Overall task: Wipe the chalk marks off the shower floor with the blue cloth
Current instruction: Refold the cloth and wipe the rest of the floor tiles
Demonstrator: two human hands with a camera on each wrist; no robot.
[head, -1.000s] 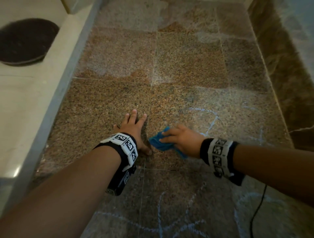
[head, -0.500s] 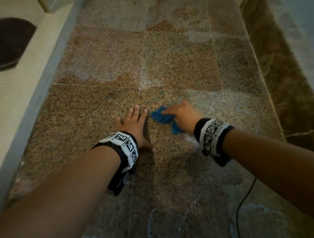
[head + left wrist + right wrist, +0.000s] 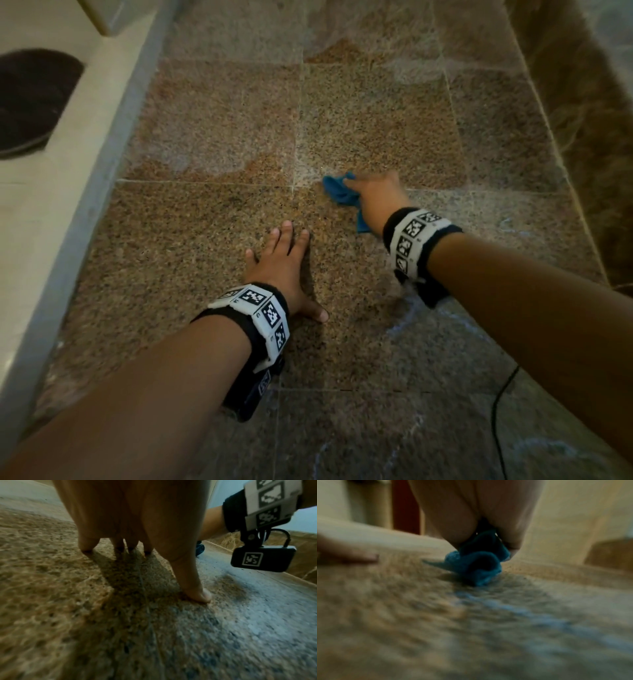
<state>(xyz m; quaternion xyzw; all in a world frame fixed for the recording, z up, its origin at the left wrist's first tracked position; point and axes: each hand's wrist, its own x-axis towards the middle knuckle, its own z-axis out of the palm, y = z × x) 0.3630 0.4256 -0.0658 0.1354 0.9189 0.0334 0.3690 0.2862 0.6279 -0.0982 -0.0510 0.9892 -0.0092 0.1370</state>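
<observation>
My right hand grips the bunched blue cloth and presses it on the speckled brown shower floor, near a tile joint. In the right wrist view the cloth bulges out between the fingers and touches the floor. My left hand lies flat on the floor, fingers spread, nearer to me and left of the cloth; its thumb presses the tile. Faint chalk marks show under my right wrist, and more chalk lines lie close to me. A pale smear trails behind the cloth.
A pale raised curb borders the floor on the left, with a dark mat beyond it. A brown marble wall closes the right side. A thin black cable runs over the floor at lower right.
My right hand has slid the cloth away from me, from beside the left thumb to beyond the left fingertips. The chalk loop it covered is fainter. The left hand has stayed planted.
</observation>
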